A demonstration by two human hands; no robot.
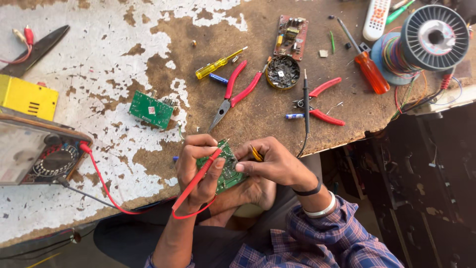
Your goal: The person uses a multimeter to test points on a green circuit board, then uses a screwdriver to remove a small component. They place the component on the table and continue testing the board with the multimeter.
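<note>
the plaid sleeve sits nearest, low and right, and above it both hands meet over the lap, just near of the surface edge. the left hand is closed around a small green circuit board and also pinches the red probe, its tip laid toward the board's far corner. the right hand is closed on a thin yellow-handled tool, tip resting against the board's right edge; what the tip touches is too small to tell.

the red lead runs left to the meter at the near left of the surface. a second green board lies farther left, red pliers and a yellow screwdriver lie beyond the hands, red cutters and a wire spool to the far right.

to do this well, i judge the board should stay braced against the left palm so it cannot rock, the probe tip held steady on one spot only, and the slack lead kept off the board.
</note>
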